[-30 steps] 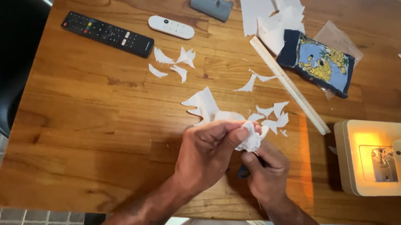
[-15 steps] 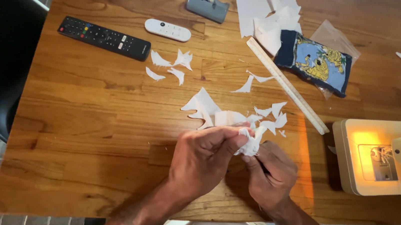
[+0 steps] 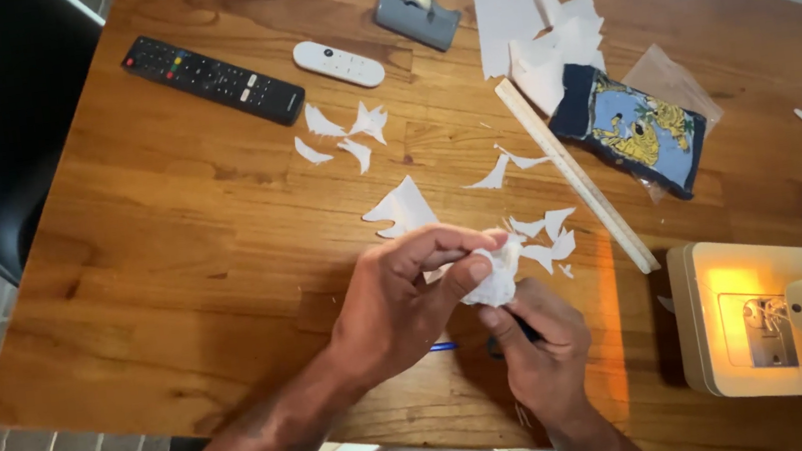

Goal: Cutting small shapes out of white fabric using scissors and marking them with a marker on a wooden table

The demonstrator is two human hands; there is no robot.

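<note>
My left hand (image 3: 400, 301) pinches a small crumpled piece of white paper (image 3: 495, 275) between thumb and fingers, just above the wooden table (image 3: 174, 261). My right hand (image 3: 541, 351) sits right under it, fingers closed around a dark tool whose shape I cannot make out, and touches the paper from below. White paper scraps (image 3: 544, 239) lie just beyond the hands, with a larger scrap (image 3: 401, 207) to their left. A blue pen tip (image 3: 443, 347) shows between my hands.
Farther back lie a black remote (image 3: 211, 78), a white remote (image 3: 338, 63), a grey tape dispenser (image 3: 417, 14), white sheets (image 3: 530, 34), a wooden ruler (image 3: 571, 171) and a dark blue printed pouch (image 3: 629, 127). A lit sewing machine (image 3: 794, 322) stands at right.
My hands have stayed in place; the left fingers have shifted slightly on the paper piece and the right hand has moved a little closer under it.
</note>
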